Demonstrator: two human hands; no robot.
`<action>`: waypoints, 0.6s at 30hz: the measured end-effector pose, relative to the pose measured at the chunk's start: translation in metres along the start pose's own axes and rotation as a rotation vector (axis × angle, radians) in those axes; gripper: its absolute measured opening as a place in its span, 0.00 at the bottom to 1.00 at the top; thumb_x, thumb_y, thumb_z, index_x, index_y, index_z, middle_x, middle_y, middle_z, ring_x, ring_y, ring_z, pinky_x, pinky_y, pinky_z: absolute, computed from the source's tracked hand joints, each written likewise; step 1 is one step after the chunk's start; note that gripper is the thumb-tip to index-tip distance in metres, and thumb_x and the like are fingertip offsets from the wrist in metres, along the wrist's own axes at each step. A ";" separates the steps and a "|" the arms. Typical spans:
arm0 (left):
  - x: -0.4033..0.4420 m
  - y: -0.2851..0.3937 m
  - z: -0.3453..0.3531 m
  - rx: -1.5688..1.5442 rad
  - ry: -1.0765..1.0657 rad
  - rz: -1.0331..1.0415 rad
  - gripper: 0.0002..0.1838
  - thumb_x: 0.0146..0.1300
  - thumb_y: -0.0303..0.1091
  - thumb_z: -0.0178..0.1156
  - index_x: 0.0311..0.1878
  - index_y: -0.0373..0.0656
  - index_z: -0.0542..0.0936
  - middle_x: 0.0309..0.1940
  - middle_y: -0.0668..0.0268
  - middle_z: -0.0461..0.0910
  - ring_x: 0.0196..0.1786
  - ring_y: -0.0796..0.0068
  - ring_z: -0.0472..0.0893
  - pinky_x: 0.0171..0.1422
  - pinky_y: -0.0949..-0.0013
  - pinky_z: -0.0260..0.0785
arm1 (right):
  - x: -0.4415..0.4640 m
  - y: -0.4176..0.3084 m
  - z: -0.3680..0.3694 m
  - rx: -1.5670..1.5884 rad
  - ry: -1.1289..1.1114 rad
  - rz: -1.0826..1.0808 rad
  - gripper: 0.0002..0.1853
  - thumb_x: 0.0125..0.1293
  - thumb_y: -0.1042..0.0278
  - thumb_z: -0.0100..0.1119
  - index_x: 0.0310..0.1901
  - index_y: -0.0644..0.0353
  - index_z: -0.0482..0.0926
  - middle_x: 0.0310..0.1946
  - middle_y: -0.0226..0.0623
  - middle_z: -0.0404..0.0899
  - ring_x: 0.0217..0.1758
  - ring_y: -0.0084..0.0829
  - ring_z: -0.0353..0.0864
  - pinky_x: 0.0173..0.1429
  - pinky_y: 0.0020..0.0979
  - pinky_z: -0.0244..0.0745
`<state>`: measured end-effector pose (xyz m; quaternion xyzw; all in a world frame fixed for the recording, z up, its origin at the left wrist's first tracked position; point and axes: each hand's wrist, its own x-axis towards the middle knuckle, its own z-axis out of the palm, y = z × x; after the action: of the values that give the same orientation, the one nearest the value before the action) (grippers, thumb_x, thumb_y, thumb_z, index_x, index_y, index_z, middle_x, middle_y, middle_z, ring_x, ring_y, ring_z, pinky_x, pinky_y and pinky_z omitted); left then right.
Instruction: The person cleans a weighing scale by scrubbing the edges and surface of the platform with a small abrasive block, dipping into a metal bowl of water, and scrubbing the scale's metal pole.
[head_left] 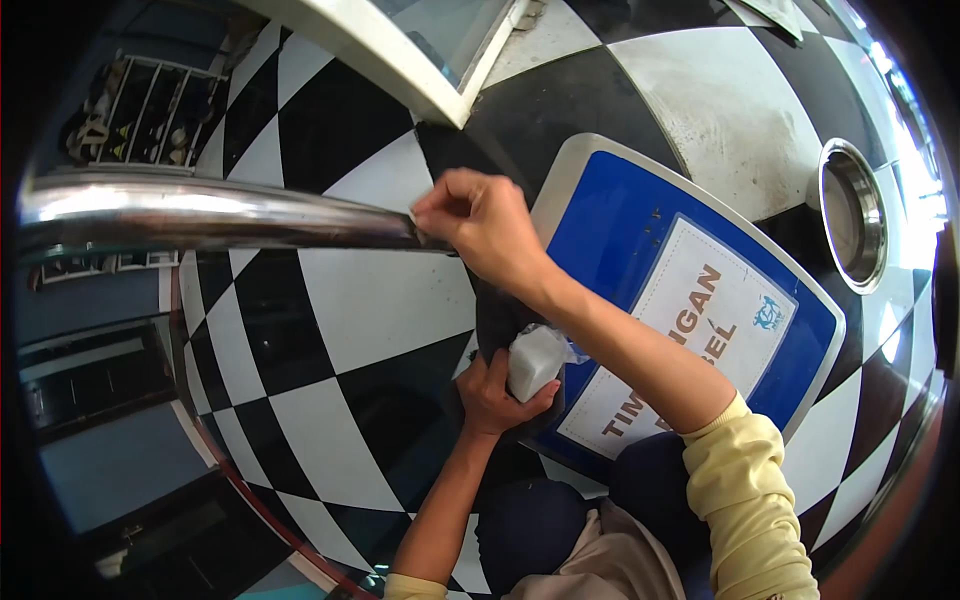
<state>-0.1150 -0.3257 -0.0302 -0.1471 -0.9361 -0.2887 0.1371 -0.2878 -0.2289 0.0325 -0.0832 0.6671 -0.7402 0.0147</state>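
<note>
My right hand (483,215) is closed in a pinch against the end of a shiny metal pole (250,215) that comes in from the left. Whatever its fingertips hold is too small to make out. Lower down, my left hand (492,398) grips a whitish block-shaped packet (536,362), with clear crinkled plastic at its upper end. My right forearm passes over a blue platform (600,195) with a pale rim. On that platform lies a laminated sheet (690,290) with brown capital letters, partly covered by the arm.
A round steel bowl (878,255) rests on the black-and-white checkered floor (380,310) at the right. A white frame (385,50) with glass stands at the top. A rack with shoes (150,110) is at the upper left. My knees touch the view's lower middle.
</note>
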 end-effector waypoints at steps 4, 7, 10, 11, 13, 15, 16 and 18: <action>0.004 0.004 -0.004 -0.018 -0.015 -0.024 0.30 0.45 0.62 0.70 0.31 0.42 0.75 0.18 0.58 0.69 0.16 0.59 0.73 0.19 0.61 0.68 | 0.003 -0.047 0.000 -0.189 -0.010 -0.736 0.10 0.50 0.84 0.67 0.35 0.62 0.83 0.30 0.34 0.76 0.32 0.30 0.77 0.32 0.28 0.74; 0.003 0.006 -0.007 -0.014 -0.029 -0.044 0.30 0.44 0.61 0.71 0.32 0.41 0.76 0.18 0.58 0.69 0.16 0.59 0.74 0.20 0.61 0.68 | 0.015 -0.031 0.003 -0.503 -0.144 -1.141 0.14 0.44 0.83 0.66 0.36 0.61 0.82 0.33 0.33 0.75 0.34 0.32 0.77 0.31 0.29 0.77; 0.002 0.007 -0.009 -0.015 -0.047 -0.069 0.31 0.41 0.60 0.72 0.33 0.40 0.77 0.19 0.56 0.70 0.17 0.58 0.74 0.20 0.61 0.69 | 0.019 -0.015 -0.016 -0.709 -0.284 -1.190 0.09 0.47 0.75 0.62 0.33 0.58 0.77 0.34 0.31 0.72 0.38 0.31 0.75 0.32 0.28 0.79; 0.003 0.006 -0.010 -0.025 -0.035 -0.063 0.31 0.41 0.60 0.73 0.33 0.40 0.77 0.18 0.57 0.69 0.17 0.59 0.74 0.20 0.61 0.68 | 0.021 -0.004 -0.023 -0.753 -0.338 -1.182 0.09 0.47 0.75 0.62 0.33 0.58 0.77 0.35 0.31 0.72 0.38 0.31 0.75 0.32 0.27 0.79; 0.003 0.005 -0.006 -0.059 0.003 -0.050 0.31 0.41 0.61 0.73 0.32 0.41 0.77 0.17 0.58 0.68 0.16 0.60 0.73 0.19 0.62 0.68 | 0.026 0.015 -0.033 -0.844 -0.444 -1.171 0.09 0.48 0.74 0.62 0.33 0.59 0.77 0.37 0.31 0.73 0.38 0.31 0.74 0.32 0.27 0.79; 0.004 0.002 -0.004 -0.100 0.044 -0.034 0.30 0.42 0.60 0.73 0.32 0.41 0.77 0.16 0.59 0.67 0.15 0.62 0.72 0.19 0.62 0.67 | 0.023 0.016 -0.033 -0.817 -0.480 -1.186 0.14 0.45 0.77 0.63 0.37 0.63 0.80 0.37 0.35 0.75 0.38 0.33 0.77 0.31 0.28 0.79; 0.005 0.003 -0.006 -0.094 0.043 -0.035 0.30 0.42 0.60 0.73 0.32 0.41 0.77 0.17 0.59 0.67 0.15 0.62 0.72 0.19 0.62 0.67 | 0.019 0.014 -0.030 -0.799 -0.496 -1.191 0.16 0.43 0.79 0.64 0.39 0.65 0.81 0.38 0.37 0.76 0.38 0.35 0.78 0.31 0.29 0.79; 0.007 0.005 -0.010 -0.083 0.034 -0.031 0.30 0.42 0.60 0.73 0.32 0.41 0.77 0.17 0.60 0.68 0.15 0.63 0.72 0.19 0.63 0.68 | 0.011 0.004 -0.026 -0.776 -0.461 -1.227 0.16 0.43 0.78 0.64 0.39 0.66 0.81 0.38 0.38 0.75 0.38 0.35 0.79 0.31 0.29 0.80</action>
<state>-0.1180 -0.3264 -0.0173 -0.1330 -0.9231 -0.3316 0.1424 -0.3028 -0.2056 0.0275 -0.5910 0.6935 -0.2920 -0.2908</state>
